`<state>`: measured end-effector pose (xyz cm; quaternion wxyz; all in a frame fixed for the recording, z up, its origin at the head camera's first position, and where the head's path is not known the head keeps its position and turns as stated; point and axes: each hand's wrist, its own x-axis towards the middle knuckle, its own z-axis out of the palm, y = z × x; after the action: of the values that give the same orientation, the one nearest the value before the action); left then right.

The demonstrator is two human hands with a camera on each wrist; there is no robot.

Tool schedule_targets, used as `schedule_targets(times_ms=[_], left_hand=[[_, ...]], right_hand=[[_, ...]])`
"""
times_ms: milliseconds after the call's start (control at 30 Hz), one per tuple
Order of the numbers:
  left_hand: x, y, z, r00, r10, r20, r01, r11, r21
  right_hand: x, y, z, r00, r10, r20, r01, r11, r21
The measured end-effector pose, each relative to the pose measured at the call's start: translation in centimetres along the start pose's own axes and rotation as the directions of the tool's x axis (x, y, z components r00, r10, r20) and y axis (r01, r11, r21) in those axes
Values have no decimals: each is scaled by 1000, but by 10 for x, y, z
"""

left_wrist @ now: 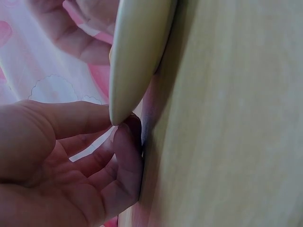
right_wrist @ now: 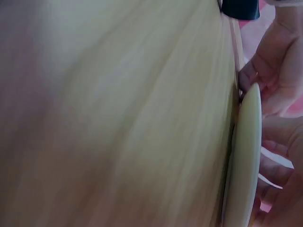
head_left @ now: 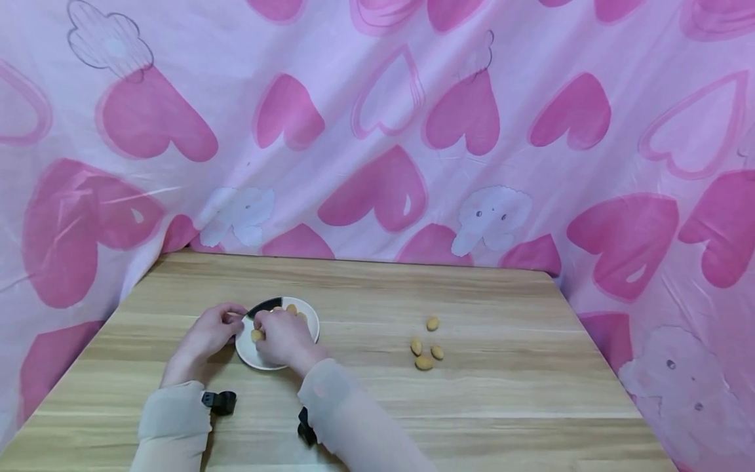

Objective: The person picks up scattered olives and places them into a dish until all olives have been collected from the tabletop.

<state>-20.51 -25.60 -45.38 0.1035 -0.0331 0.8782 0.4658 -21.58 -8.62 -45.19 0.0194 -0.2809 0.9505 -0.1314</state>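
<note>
Best lane to the plate (head_left: 314, 323) is from 12 round to 3 o'clock, just bare desk (head_left: 519, 393) along the rim. 9 o'clock is a no-go, since the left hand (head_left: 212, 330) sits right on the edge there. The right hand (head_left: 287, 335) covers most of the middle, and its sleeve (head_left: 377, 423) blocks 4 to 5. There's a strip of wood at 6, but a black mount (head_left: 223, 402) pinches it at 7. Four tan nuts (head_left: 423, 362) lie well off at 3, bare wood between. Pink fabric (head_left: 377, 118) walls things off past the far edge at 12.
</note>
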Motion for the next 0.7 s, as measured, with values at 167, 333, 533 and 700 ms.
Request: schedule_targets(times_ms=[167, 333, 533, 700], left_hand=[[1, -1, 0, 1000, 16, 4, -17, 1000, 8], [0, -2, 0, 1000, 13, 8, -13, 1000, 16], [-1, -2, -1, 1000, 2, 12, -2, 1000, 16], [1, 0, 0, 1000, -16, 14, 16, 1000, 26]], right_hand=[[4, -5, 4, 997, 41, -61, -44, 997, -58], [3, -6, 6, 995, 59, -78, -63, 996, -59], [-1, -4, -4, 995, 65, -82, -66, 998, -8], [-10, 11, -24, 998, -4, -66, 16, 984, 178]])
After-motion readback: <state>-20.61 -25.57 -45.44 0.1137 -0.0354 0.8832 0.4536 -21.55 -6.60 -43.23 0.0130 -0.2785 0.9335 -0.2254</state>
